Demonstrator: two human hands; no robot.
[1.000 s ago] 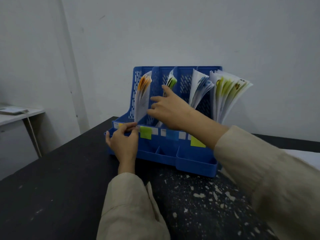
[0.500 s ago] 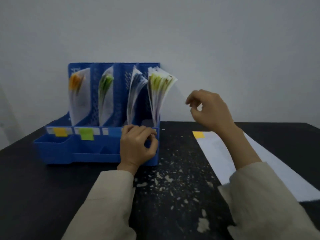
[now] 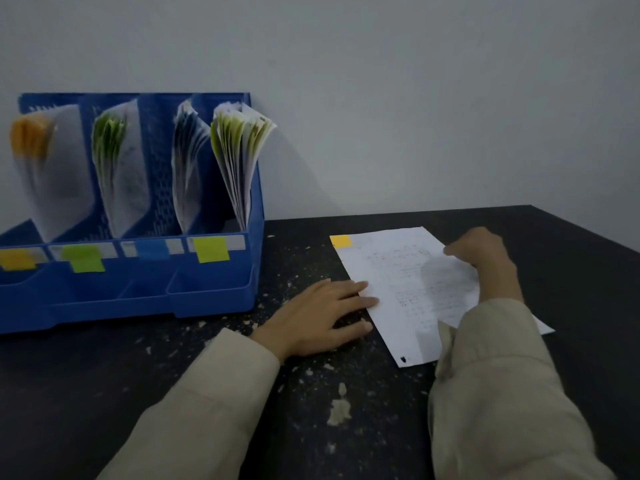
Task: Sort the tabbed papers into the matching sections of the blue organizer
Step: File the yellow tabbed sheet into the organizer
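Four sections of the blue organizer [image 3: 214, 299], at nine o'clock on the black table [image 3: 104, 368], hold papers tabbed orange, green, blue and yellow-green. At three o'clock from it lies a sheet [image 3: 391, 271] with an orange tab [image 3: 341, 241]. Left hand [image 3: 318, 320] rests flat, fingers straight and close together, tips on the sheet's near-left edge. Right hand [image 3: 485, 258] sits at its far-right edge, fingers curled, seemingly pinching that edge.
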